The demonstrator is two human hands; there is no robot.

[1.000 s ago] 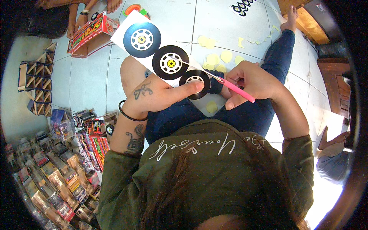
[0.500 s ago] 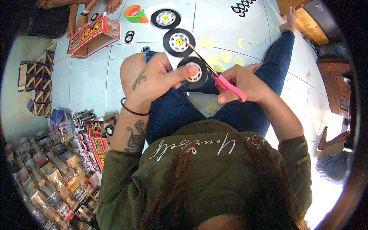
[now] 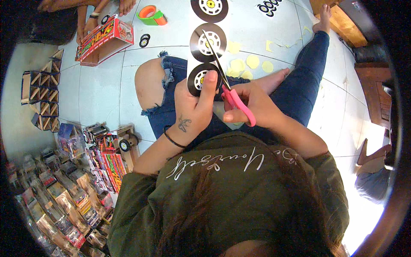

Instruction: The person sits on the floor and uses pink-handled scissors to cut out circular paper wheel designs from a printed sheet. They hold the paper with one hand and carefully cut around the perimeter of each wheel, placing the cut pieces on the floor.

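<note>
Left hand is pinching the wheel strip over the legs; right hand has its fingers gripping pink scissors, blades partly blocking the strip. Yellow discs are lying beyond, tape roll and red box farther.

Scissors across strip (discs at right).

Behind the hands are a black wristband and dark green shirt with curly white writing, with ripped blue jeans below.
</note>
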